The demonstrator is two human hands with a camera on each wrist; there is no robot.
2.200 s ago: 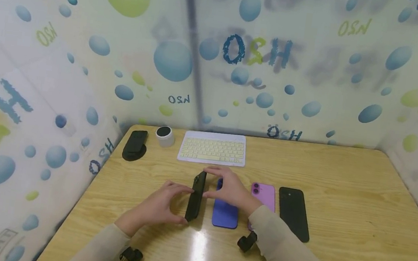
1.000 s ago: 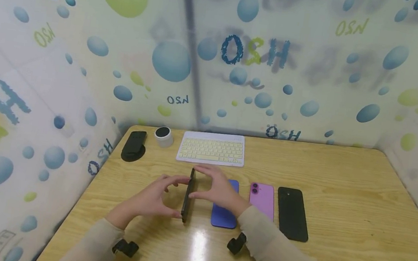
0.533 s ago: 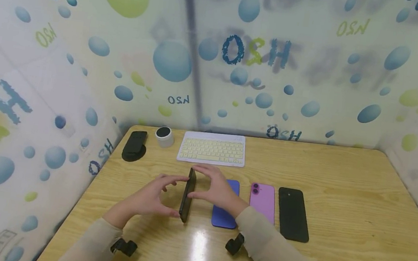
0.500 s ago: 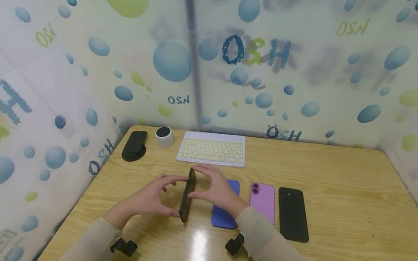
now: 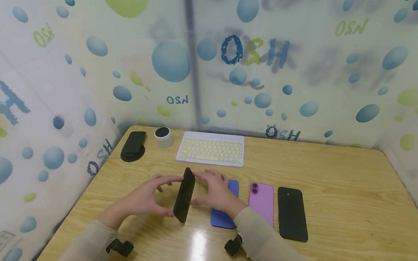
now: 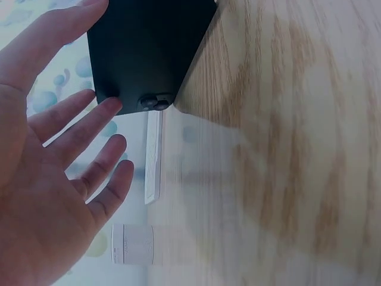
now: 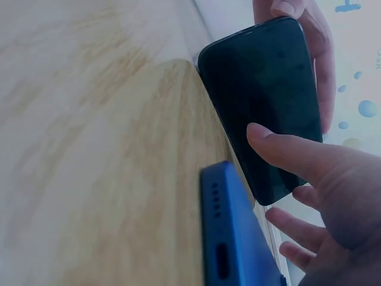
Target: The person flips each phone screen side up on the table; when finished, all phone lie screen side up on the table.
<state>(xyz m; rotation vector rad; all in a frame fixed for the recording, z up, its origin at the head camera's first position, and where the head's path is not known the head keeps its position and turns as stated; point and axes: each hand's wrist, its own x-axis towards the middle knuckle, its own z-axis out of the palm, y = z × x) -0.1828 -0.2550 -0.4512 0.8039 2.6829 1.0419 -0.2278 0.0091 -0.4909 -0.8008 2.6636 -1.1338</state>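
A black smartphone [image 5: 184, 195] stands on its long edge on the wooden table, tilted, its dark screen turned to the right. My left hand [image 5: 141, 199] holds it from the left; in the left wrist view the thumb lies at one end and a fingertip touches the back near the camera lenses. On the screen side is my right hand [image 5: 217, 191], thumb and fingers spread. Its thumb [image 7: 280, 146] overlaps the screen in the right wrist view; whether it touches is unclear. Under the right hand lies a blue smartphone [image 5: 223, 218], partly covered.
Further right lie a pink smartphone [image 5: 261, 201] and another black smartphone [image 5: 293, 214]. Along the back stand a white keyboard [image 5: 211, 148], a white cylinder with a dark top [image 5: 163, 137] and a black device on a round base [image 5: 133, 146]. Patterned curtains [image 5: 286, 114] enclose the table.
The upright phone has shifted left and turned, showing its screen side more. Both hands moved left with it. The right hand's fingertips have come away from over the phone's far end.
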